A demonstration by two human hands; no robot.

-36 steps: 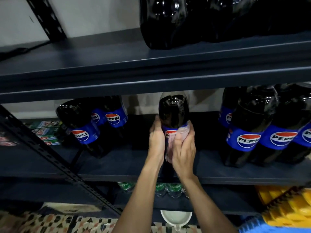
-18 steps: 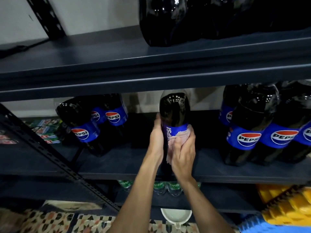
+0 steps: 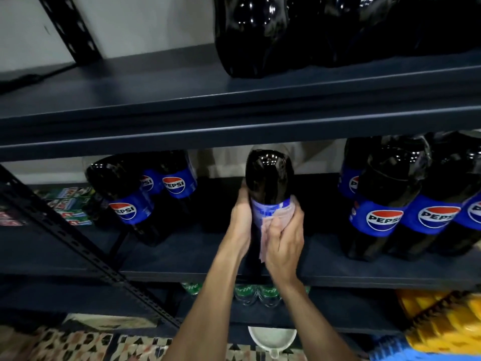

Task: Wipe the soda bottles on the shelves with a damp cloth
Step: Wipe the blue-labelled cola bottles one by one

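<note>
Rotation is showing on the Pepsi bottle [image 3: 269,175] — a second ago its red-and-blue logo was facing me, and now the blue label [image 3: 273,203] is presenting a pale, blurred panel instead. So I am working my way round the bottle rather than scrubbing one patch. By my reckoning the label band is getting covered while the dark shoulder above is still waiting. The bottle is standing upright at the middle shelf [image 3: 182,259], its base hidden behind my hands, in the gap between the left-hand Pepsi cluster [image 3: 125,201] and the right-hand one [image 3: 382,204]. My left hand [image 3: 240,220] is cupping the bottle's left side, fingers curling round behind it and steadying it. My right hand [image 3: 285,241] is clutching the pinkish cloth [image 3: 277,217] and pressing it against the label's right front — knuckles toward me, both forearms reaching up from below.
</note>
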